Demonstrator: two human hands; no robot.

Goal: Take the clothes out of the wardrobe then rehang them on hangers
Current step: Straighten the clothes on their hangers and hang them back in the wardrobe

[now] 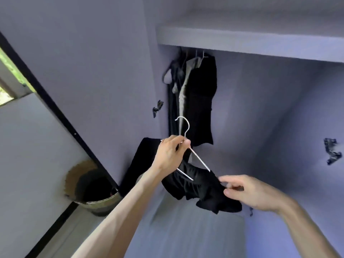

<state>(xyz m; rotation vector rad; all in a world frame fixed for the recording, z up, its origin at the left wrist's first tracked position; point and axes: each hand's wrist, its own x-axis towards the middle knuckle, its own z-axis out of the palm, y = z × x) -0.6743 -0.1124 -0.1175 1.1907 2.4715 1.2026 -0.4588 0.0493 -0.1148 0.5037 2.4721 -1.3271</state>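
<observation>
A round woven basket (96, 190) with a dark inside is seen on the floor, down and to the left of the hands. A strip of window (11, 75) with green beyond it is seen far to the upper left, well apart from them.

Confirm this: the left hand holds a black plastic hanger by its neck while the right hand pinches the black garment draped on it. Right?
Not quite. The head view shows the hanger is silver metal wire, not black plastic. The left hand grips its neck and the right hand pinches the black garment.

Hung clothes (195, 97) crowd the left (right side open).
</observation>
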